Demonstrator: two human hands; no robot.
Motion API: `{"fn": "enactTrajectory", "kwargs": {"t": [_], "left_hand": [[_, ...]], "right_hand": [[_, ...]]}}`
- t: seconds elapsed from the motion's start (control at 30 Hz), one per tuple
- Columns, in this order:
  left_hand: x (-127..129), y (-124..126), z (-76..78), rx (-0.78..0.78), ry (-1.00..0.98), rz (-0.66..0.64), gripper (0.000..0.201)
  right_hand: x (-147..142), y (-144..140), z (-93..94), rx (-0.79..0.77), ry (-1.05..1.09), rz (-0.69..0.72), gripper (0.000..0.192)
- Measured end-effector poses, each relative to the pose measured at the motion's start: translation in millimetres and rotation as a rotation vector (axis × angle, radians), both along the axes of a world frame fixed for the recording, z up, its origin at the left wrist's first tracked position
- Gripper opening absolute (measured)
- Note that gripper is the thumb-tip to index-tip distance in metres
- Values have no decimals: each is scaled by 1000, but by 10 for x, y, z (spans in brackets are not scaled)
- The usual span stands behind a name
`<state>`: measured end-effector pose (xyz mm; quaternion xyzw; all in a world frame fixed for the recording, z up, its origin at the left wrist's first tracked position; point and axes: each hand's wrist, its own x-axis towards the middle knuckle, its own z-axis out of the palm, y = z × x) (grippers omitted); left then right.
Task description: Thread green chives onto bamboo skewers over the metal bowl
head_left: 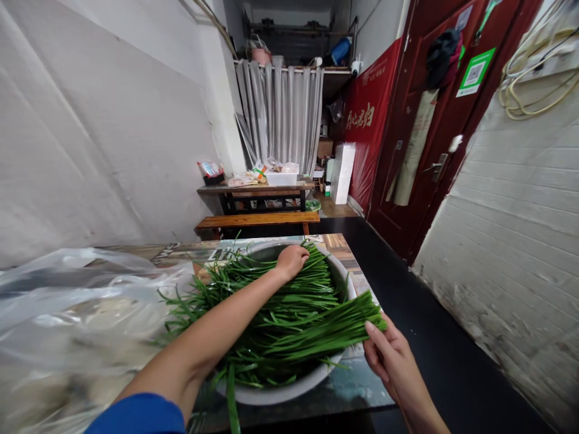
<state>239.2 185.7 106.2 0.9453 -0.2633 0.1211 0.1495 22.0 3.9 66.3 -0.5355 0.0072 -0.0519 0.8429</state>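
A wide metal basin [289, 395] stands on the near table, heaped with long green garlic chives [280, 313]. My left hand [293, 261] reaches across to the far side of the heap. Its fingers are closed at the ends of some chives there; how much they pinch is hidden. At the basin's right rim my right hand [391, 355] is closed around the cut ends of a bundle of chives [335, 322]. That bundle slants out over the rim, its leaves trailing back into the heap. Some leaf tips hang over the basin's left and front edges.
A clear plastic bag [81, 337] with pale contents lies left of the basin. The patterned table [368, 386] ends just right of it, above dark floor. Further off are a wooden bench [257, 221], another table with a white tub [283, 178], and a red door [407, 144].
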Motion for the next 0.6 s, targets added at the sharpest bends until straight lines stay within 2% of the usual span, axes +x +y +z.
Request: {"fn": "enactTrajectory", "kwargs": {"t": [0.17,0.4,0.47,0.6], "left_hand": [[12,-76,-63,-13,25,-66,15],[44,-24,-106,-58,42,0,14],[42,1,-71,-122,55,10,16],[-72,-1,72,-353,127,-23,21]], "right_hand": [[6,-6,-3,-20,3,-5,26],[0,-2,44,-16,13,-9,24],[-4,-6,49,-20,17,5,25],[-12,-18,55,-42,-5,34,23]]}}
